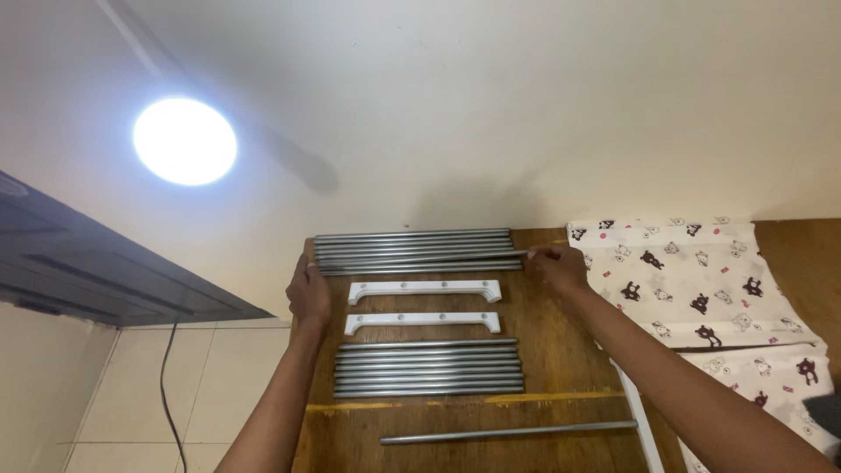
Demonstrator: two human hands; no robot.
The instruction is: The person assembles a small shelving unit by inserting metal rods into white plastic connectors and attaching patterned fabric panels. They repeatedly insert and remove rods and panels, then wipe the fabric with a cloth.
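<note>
A row of grey metal rods (412,250) lies at the far end of a brown wooden board (543,359). My left hand (308,293) rests at the left ends of these rods, touching them. My right hand (557,265) pinches the right end of one rod of that row. Nearer to me lie two white plastic brackets (424,290) (422,321), then a second row of grey rods (428,368), then a single longer rod (508,432) on its own.
A white cloth with a cartoon animal print (692,280) lies on the board to the right. A white bar (639,412) runs beside it. A round ceiling lamp (185,141) shines at upper left. A black cable (163,385) hangs on the tiled wall.
</note>
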